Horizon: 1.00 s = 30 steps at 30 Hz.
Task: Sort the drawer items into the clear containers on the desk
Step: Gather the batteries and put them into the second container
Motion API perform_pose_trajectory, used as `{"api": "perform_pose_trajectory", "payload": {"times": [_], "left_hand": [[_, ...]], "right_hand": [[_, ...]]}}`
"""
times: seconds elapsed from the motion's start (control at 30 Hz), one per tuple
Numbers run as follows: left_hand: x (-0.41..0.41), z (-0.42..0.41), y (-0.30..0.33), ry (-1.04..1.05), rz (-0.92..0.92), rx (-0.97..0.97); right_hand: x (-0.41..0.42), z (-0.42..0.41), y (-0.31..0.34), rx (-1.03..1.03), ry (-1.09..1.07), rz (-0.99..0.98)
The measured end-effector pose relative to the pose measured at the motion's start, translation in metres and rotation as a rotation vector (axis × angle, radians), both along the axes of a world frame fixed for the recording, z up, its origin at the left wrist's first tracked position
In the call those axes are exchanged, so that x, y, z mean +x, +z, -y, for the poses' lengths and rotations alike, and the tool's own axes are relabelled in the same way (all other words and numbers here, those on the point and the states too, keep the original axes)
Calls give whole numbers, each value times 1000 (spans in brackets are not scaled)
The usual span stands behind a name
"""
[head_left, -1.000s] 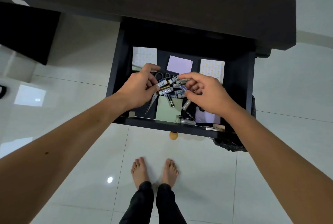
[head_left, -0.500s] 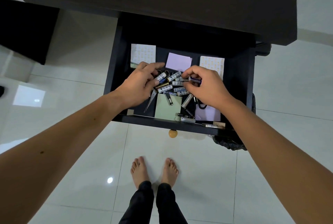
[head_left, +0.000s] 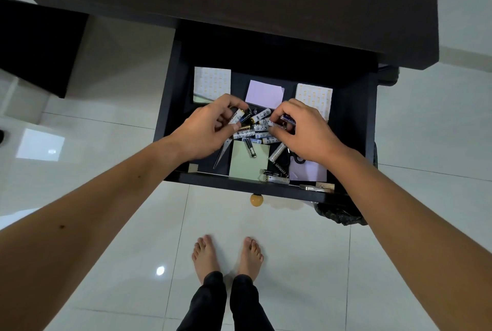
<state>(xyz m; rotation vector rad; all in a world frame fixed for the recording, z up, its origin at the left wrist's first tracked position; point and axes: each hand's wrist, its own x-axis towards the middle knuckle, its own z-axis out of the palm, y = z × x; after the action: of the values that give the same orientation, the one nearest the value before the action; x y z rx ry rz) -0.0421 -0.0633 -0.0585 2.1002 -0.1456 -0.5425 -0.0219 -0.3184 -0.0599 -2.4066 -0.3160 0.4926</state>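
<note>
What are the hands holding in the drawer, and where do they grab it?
Batteries. The left hand pinches some batteries round their middles. The right hand grips a blue battery along its side; its ends stay mostly hidden.

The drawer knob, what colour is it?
Yellowish tan knob, seen in the head view.

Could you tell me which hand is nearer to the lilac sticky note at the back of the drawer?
Right, narrowly. The right hand sits just below the lilac sticky note's right corner; the left hand is below and to its left, slightly farther. Neither touches it.
</note>
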Motion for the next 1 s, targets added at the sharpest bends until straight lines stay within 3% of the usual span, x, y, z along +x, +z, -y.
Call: {"api": "perform_pose_trajectory", "payload": {"times": [0.33, 1.0], "left_hand": [[0, 2, 3, 38, 3, 87], [7, 4, -10, -33, 38, 292]], "right_hand": [[-1, -4, 8, 95, 12, 0], [1, -7, 5, 31, 3, 31]]}}
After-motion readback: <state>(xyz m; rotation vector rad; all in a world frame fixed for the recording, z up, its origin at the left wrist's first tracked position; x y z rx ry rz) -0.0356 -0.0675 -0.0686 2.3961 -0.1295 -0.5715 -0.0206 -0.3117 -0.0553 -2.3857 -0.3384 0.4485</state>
